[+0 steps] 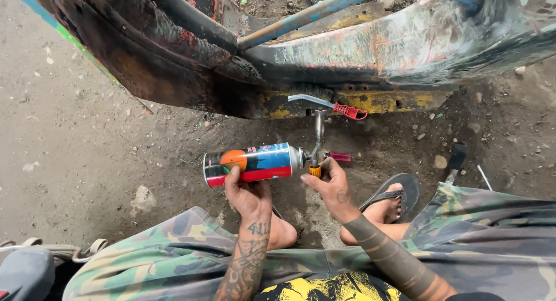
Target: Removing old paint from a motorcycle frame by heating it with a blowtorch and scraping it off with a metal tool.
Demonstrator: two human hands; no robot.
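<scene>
Gripping gas can (pixel 249 164), probably torch (pixel 317 140), beneath rusty frame (pixel 174 63)

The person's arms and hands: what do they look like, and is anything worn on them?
Both forearms are bare, with no sleeves, gloves or watch in view. The left forearm carries dense dark tattoo work with patterned shapes running up to the wrist. The right forearm has broad dark tattooed bands around it, and the right hand bears a small dark mark on its back. The left hand shows no marking.

One gas canister (pixel 249 164), one torch head (pixel 317 140) with one orange knob (pixel 315 171), one flip-flop (pixel 399 189), two hands (pixel 246 194).
</scene>
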